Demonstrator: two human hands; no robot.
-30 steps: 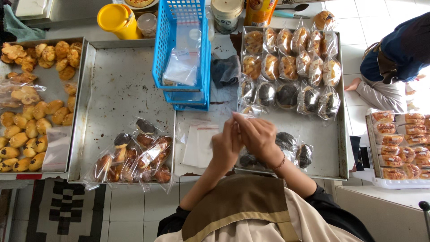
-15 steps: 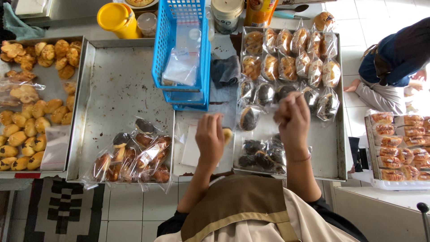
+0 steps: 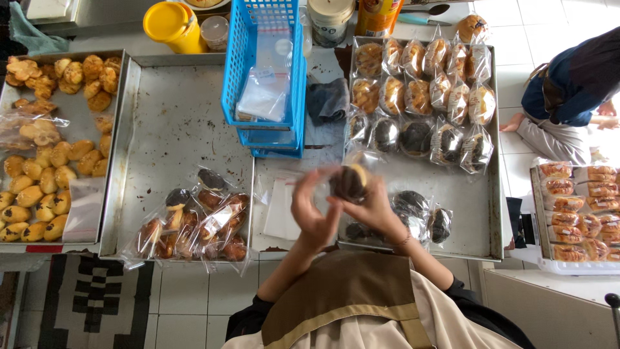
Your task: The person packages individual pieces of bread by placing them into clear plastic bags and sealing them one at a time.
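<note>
- Above the front edge of the right-hand metal tray (image 3: pixel 487 194), both hands met around a dark bun in a clear bag (image 3: pixel 351 182), which was held up off the tray and blurred.
- The right hand (image 3: pixel 373 208) was curled under and behind the bagged bun, fingers closed on it.
- The left hand (image 3: pixel 309 210) stood just beside it, fingers raised against the bag's left side; how firmly it gripped could not be told.
- On the tray beneath lay a few more dark bagged buns (image 3: pixel 423 212), and further back stood rows of bagged golden and dark buns (image 3: pixel 420 97).
- A blue plastic basket (image 3: pixel 265 71) holding clear empty bags stood between the two middle trays.
- On the middle tray (image 3: pixel 168 116) lay a heap of filled bags (image 3: pixel 194 223).
- On the far-left tray (image 3: pixel 77 116) were loose golden pastries (image 3: pixel 39 194).
- At the right edge another person (image 3: pixel 568 97) sat on the tiled floor, beside a white tray of wrapped pastries (image 3: pixel 581 213).
</note>
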